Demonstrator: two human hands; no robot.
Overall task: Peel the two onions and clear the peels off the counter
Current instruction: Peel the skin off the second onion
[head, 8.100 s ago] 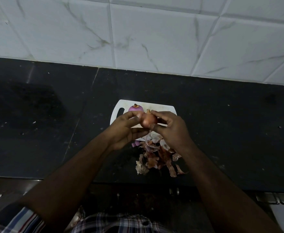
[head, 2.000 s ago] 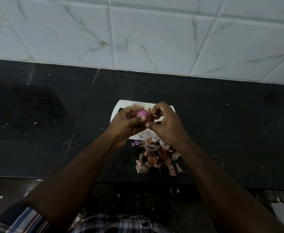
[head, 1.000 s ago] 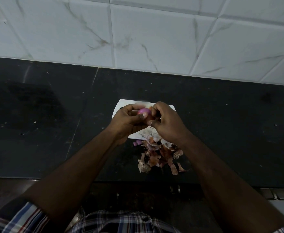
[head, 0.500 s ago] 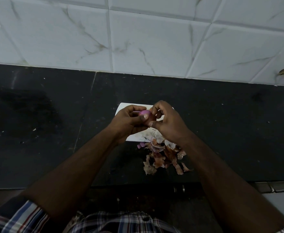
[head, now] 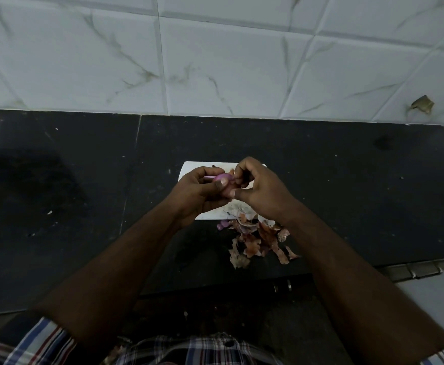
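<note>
My left hand (head: pixel 198 192) grips a small onion (head: pixel 223 179), its purple flesh showing between my fingers, above a white cutting board (head: pixel 189 169). My right hand (head: pixel 259 189) pinches a strip of brown skin (head: pixel 232 172) at the onion's right side. A pile of brown and purple peels (head: pixel 257 239) lies on the black counter (head: pixel 347 196) just in front of the board. The other onion is hidden behind my hands.
White marble-pattern wall tiles (head: pixel 215 61) rise behind the counter. A dry scrap (head: pixel 422 105) clings to the wall at the far right. A metal drawer handle (head: pixel 413 270) sits below the counter's front edge on the right.
More purple flesh shows on the onion than eight seconds ago. The view has shifted so the hands sit slightly lower and to the right; my right fingers keep picking at the skin.
</note>
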